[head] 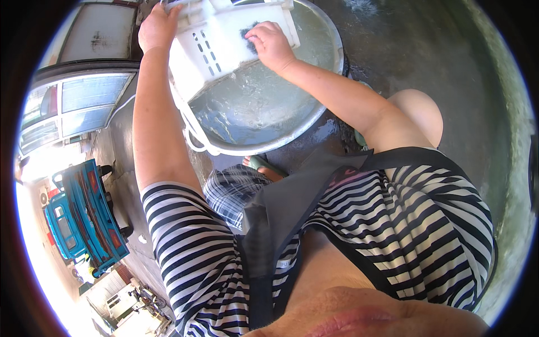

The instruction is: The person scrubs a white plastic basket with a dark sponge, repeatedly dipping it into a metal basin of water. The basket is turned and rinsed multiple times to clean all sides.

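Note:
A white plastic crate [231, 44] with rows of oblong slots rests tilted in a large round metal tub [269, 145]. My left hand [158, 29] grips the crate's rim at its upper left corner. Against the crate's side wall, my right hand [271, 46] holds a dark scouring pad [249, 37], partly covered by the fingers. Rippling, cloudy water [252, 109] lies in the tub below the crate. The top of the crate runs out of view.
A white loop handle [194, 141] juts from the tub's near left side. My foot in a green slipper [263, 163] and my bare knee [419, 111] are close by. Wet dark floor [400, 50] extends right. Farther left are a framed window [90, 99] and a blue truck [86, 215].

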A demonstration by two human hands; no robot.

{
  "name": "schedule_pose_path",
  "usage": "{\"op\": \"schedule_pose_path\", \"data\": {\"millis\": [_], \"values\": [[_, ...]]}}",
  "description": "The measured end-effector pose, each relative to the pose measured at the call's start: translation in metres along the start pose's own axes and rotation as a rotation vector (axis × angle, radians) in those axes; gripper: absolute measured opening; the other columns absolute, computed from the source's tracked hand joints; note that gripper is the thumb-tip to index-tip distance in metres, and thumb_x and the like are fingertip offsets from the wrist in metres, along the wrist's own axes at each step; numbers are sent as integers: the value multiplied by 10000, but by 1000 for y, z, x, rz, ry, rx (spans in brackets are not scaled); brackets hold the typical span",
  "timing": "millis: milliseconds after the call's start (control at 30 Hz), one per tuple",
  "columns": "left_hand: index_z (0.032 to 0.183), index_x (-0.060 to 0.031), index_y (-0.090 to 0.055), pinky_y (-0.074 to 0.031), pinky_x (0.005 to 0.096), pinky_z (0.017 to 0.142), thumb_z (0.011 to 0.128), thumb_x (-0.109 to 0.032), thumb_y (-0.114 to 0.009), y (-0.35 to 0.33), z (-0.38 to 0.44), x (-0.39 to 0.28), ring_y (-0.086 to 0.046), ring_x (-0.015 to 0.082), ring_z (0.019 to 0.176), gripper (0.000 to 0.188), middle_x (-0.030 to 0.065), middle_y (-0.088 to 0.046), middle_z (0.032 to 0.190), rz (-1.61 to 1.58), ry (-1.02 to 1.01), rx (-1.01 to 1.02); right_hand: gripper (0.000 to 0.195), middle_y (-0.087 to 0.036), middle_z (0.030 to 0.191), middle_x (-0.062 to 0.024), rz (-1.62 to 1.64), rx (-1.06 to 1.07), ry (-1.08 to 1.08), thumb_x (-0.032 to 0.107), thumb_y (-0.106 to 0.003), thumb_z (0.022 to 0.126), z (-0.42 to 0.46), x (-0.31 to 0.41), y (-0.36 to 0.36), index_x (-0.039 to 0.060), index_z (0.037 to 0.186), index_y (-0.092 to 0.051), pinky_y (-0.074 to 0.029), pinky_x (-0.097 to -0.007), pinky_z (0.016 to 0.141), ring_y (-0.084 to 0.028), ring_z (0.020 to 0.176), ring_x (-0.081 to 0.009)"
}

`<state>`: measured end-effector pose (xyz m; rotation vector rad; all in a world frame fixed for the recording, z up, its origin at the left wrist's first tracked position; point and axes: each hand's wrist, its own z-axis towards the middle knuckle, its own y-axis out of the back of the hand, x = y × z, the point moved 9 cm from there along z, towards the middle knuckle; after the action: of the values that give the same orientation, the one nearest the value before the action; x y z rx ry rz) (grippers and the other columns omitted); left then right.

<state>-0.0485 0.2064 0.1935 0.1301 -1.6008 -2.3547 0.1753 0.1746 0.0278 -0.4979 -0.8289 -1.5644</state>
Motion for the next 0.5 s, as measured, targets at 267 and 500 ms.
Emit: {"op": "schedule_pose_path", "data": {"millis": [267, 500], "values": [[1121, -91, -631, -494, 461, 862, 837, -609, -548, 3, -1, 4, -637, 403, 988, 596, 217, -681, 1006, -5, 64, 10, 139, -629, 1088, -107, 0, -29, -131, 142, -588, 897, -13, -7, 3, 68, 990, -660, -393, -425, 1033, -496, 1160, -309], [1128, -91, -636, -514, 463, 827, 845, -546, -585, 28, -18, 42, -655, 400, 937, 538, 212, -689, 969, -62, 125, -75, 217, -531, 1256, -160, -8, -227, -127, 116, -575, 879, -16, -43, 11, 80, 1092, -594, -344, -438, 1060, -454, 1207, -356]]}}
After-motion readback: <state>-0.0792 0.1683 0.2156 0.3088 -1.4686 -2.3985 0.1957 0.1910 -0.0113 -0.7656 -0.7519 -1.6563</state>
